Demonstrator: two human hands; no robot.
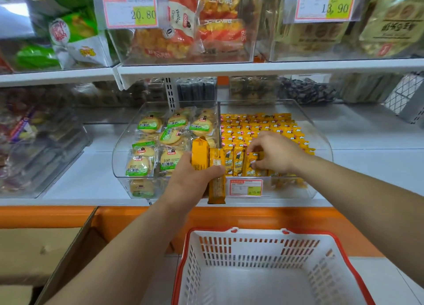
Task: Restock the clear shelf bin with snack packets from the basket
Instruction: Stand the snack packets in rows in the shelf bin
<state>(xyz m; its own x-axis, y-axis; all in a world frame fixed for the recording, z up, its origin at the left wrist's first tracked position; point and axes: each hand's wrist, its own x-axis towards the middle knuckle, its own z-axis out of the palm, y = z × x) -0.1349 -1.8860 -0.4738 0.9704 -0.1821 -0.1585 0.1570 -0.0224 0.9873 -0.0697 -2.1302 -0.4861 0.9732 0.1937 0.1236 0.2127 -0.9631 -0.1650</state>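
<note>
A clear shelf bin [321,141] on the middle shelf holds rows of yellow snack packets [252,125] standing upright. My left hand [195,180] grips a few yellow packets [216,185] upright at the bin's front left corner. My right hand [275,153] reaches into the bin and pinches one yellow packet [251,164] in the front row. Below, the white basket with a red rim [263,270] shows a bare bottom with no packets visible in it.
A second clear bin [119,148] to the left holds green-labelled round biscuit packs [149,125]. A price tag [245,187] hangs on the yellow bin's front. An upper shelf [252,68] carries more bins. A cardboard box [46,254] stands at lower left, before the orange ledge [252,217].
</note>
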